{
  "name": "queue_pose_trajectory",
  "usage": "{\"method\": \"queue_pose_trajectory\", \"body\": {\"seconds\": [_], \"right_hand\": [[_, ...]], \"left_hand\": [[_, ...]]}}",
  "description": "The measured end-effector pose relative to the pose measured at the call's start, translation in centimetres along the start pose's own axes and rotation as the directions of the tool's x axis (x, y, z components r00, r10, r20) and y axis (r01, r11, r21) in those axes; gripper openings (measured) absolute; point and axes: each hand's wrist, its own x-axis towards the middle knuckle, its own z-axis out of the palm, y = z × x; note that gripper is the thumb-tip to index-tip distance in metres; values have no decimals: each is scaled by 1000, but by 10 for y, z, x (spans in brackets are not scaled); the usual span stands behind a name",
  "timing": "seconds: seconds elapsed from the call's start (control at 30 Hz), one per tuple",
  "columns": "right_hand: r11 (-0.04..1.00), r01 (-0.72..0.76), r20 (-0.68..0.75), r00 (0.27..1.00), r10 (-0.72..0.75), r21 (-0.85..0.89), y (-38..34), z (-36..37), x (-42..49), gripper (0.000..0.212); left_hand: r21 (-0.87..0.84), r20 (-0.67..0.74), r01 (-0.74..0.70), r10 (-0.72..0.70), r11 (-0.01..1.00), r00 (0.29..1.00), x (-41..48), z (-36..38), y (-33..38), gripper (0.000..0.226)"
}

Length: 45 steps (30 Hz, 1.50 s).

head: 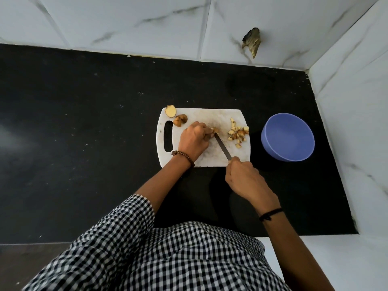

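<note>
Standing at the near edge of a black stone countertop (84, 143), wearing a black-and-white checked shirt (168, 259). Gripping one slim steel-bladed knife (223, 147) in the right hand (245, 177), just past the near edge of one white plastic cutting board (210, 114), with the fingers wrapped tight round the handle and hiding it inside the fist. Wearing one black thread band (270, 214) on the right wrist and one brown bead bracelet (184, 157) on the left.

Slanting the blade from the board's near edge toward its middle and touching the piece under the left fingers with the tip. Pinning one small potato chunk (214, 130), pale yellow inside and brown at the skin, to the middle of the board with the left hand (194, 139). Curling the fingertips down over it and covering most of it, leaving only its right end showing beside the blade.

Lying along the board's right edge, one loose heap of diced cubes (238, 132), pale with brown skin on some faces, too small and crowded for an exact count. Sitting at the board's far left corner, two larger pieces: one round slice (170, 111) showing a yellow cut face, overhanging the corner, and one brown-skinned lump (180, 120) just beside it.

Standing on the countertop near the board's right edge, apart from it, one round blue plastic bowl (294, 143). Rising behind the far edge, a white marble-tiled wall (147, 22), bearing one ragged dark gash (251, 42).
</note>
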Motion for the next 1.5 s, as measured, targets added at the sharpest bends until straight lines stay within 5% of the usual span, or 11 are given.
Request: {"method": "queue_pose_trajectory", "body": {"seconds": [0.63, 1.03, 1.5], "right_hand": [[964, 116, -241, 969, -57, 239, 8, 17, 9, 33], [990, 132, -349, 931, -107, 48, -15, 24, 40, 34], [981, 158, -358, 927, -109, 110, -16, 34, 48, 31]], "left_hand": [[-135, -32, 40, -45, 990, 998, -6, -4, -2, 20], [-161, -39, 39, -46, 986, 998, -7, -5, -3, 19], [-92, -66, 44, -51, 995, 997, -9, -2, 3, 12]]}}
